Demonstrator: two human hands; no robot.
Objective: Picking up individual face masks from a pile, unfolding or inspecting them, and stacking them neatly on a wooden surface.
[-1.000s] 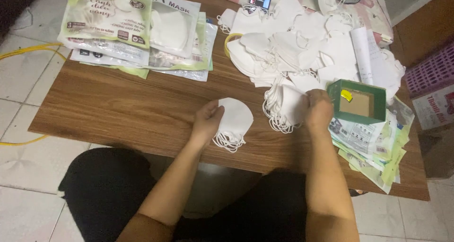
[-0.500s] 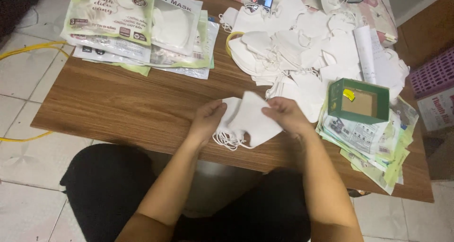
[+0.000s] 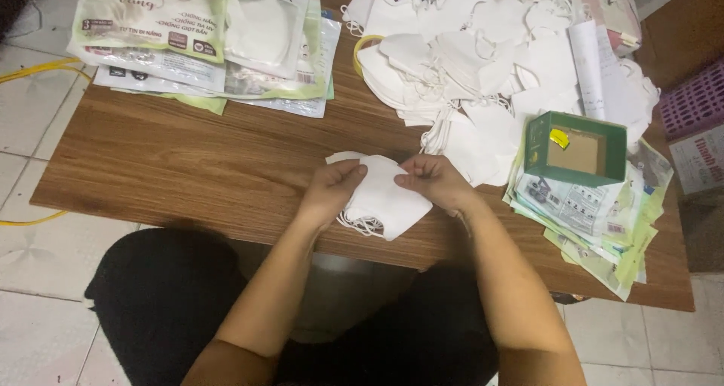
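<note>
Left hand (image 3: 332, 190) and right hand (image 3: 434, 182) both pinching small stack of white folded fabric face masks (image 3: 381, 197), heap of loose white masks (image 3: 483, 62) at one o'clock, green open cardboard box (image 3: 577, 148) at three o'clock

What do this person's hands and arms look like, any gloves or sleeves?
Both the left hand and the right hand are bare: no gloves, rings, watch or bracelets show. The forearms are uncovered, with no sleeves in view. Below them, dark clothing covers the lap.
</note>
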